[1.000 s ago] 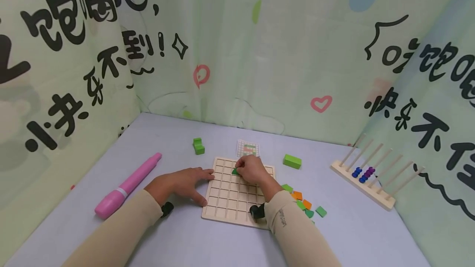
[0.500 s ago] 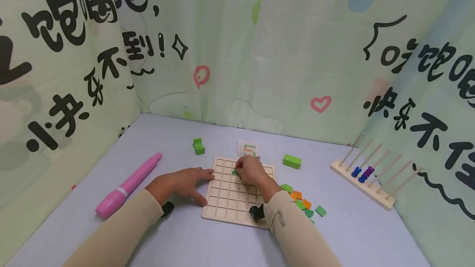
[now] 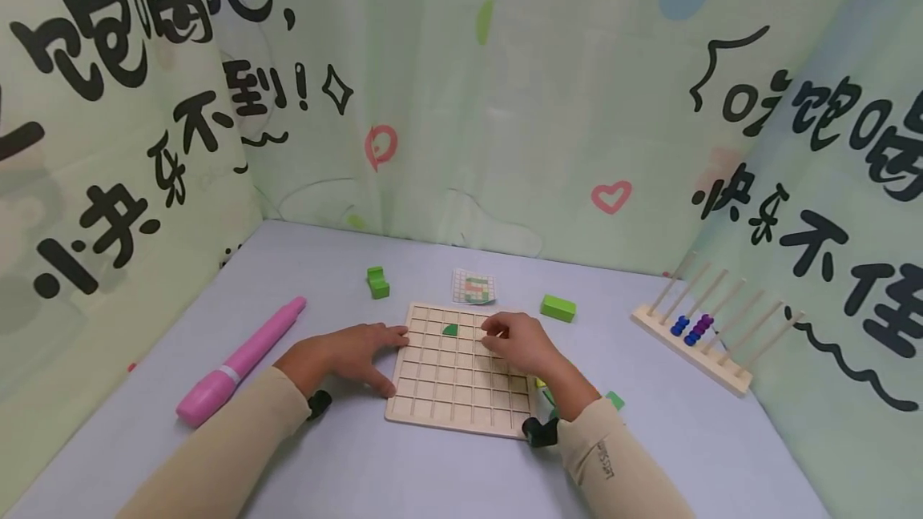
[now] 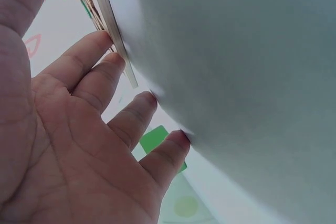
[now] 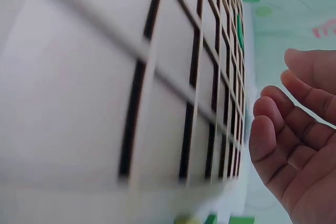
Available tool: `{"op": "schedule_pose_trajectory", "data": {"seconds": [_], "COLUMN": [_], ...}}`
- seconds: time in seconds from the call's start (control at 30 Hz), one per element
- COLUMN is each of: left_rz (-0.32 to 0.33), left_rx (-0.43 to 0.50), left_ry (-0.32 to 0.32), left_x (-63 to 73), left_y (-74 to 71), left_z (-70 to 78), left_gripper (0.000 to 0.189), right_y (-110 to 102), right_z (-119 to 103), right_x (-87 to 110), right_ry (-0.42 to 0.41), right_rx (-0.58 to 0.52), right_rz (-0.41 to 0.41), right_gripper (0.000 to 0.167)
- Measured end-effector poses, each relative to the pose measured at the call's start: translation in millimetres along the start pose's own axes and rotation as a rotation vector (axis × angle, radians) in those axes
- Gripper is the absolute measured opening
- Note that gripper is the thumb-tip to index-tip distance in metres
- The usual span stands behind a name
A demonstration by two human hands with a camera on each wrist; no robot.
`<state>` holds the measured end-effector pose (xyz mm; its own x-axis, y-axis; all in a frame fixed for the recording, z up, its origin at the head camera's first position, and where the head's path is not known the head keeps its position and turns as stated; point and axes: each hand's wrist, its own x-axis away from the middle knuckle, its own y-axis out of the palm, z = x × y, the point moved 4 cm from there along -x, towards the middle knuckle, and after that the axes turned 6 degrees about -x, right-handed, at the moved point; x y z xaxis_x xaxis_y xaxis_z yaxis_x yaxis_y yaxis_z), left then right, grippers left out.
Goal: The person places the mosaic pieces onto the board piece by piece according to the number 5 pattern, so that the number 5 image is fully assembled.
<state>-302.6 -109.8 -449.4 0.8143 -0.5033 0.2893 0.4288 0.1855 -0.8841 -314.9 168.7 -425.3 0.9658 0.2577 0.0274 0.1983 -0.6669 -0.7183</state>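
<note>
A pale wooden grid board (image 3: 447, 384) lies flat on the table. One dark green tile (image 3: 450, 330) with a curved edge sits in a cell near its far side. My left hand (image 3: 346, 355) is at the board's left edge, fingers spread; in the left wrist view, two fingertips (image 4: 116, 60) touch the board's side. Over the board's right part hovers my right hand (image 3: 525, 341), its fingers loosely bent. The right wrist view shows nothing between its thumb and fingers (image 5: 270, 114).
Behind the board lies a printed pattern card (image 3: 473, 287). Green blocks (image 3: 558, 308) flank it, one notched (image 3: 378, 283). Loose tiles (image 3: 615, 400) are partly hidden by the right arm. A pink wand-shaped object (image 3: 241, 363) lies left; a pegged bead rack (image 3: 692, 349) stands right.
My right hand has let go of the green tile, which stays on the board, and has moved right. The left hand keeps its place at the edge. The head view has shifted slightly.
</note>
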Motion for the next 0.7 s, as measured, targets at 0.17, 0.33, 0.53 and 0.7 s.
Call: {"op": "schedule_pose_trajectory", "data": {"seconds": [0.17, 0.33, 0.53, 0.7], "left_rz": [-0.003, -0.003, -0.001, -0.001], "left_rx": [-0.002, -0.001, 0.006, 0.007], "left_ry": [-0.005, 0.004, -0.007, 0.004], "left_x": [-0.4, -0.2, -3.6, -2.7], "left_y": [0.1, -1.0, 1.7, 1.8], "left_z": [1.7, 0.9, -2.7, -3.3], "left_gripper": [0.090, 0.090, 0.091, 0.091], "right_y": [-25.7, -45.0, -56.9, -60.5], "right_z": [21.8, 38.3, 57.0, 69.4], "right_x": [20.4, 34.1, 46.2, 54.7], "right_ry": [0.070, 0.128, 0.176, 0.199], "right_rx": [-0.035, -0.024, -0.004, 0.023], "right_rz": [0.037, 0.057, 0.057, 0.068], "right_gripper": [0.024, 0.026, 0.029, 0.029]}}
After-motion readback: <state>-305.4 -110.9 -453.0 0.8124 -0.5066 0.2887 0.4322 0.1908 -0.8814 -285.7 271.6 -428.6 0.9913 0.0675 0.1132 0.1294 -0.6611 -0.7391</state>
